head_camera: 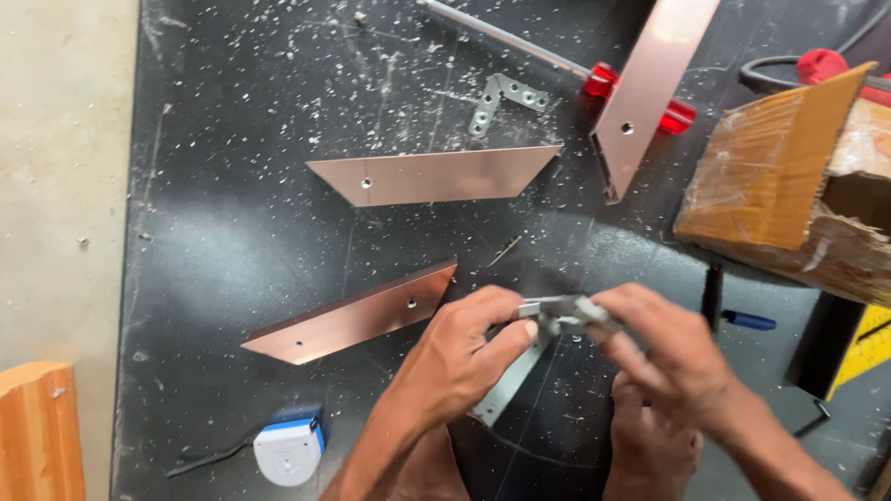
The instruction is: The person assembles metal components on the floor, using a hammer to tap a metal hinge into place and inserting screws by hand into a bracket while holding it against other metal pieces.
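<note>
Both hands are up close in the lower middle of the view, working on a small grey metal corner bracket. The left hand has its grip closed on the bracket's left end, thumb and fingers pinched around it, and the right hand is clamped on the right end from the other side. It's a bit blurred there, so the exact shape of the bracket is hard to make out. Just below it, a flat grey metal strip runs down and to the left from between the hands; can't tell if it's joined to the bracket or just lying under it.

All of this sits over a black surface speckled with pale metal shavings. Near the left hand lies a copper-coloured metal bar with angled ends and two drilled holes. Above that is a second copper-coloured bar cut to a point, and a third one leans off toward the top right. A silver L-shaped bracket with holes rests between them, beside a screwdriver with a red see-through handle. A torn brown cardboard box sits at the right, a blue marker below it, and a white and blue tape measure at the bottom left.
</note>
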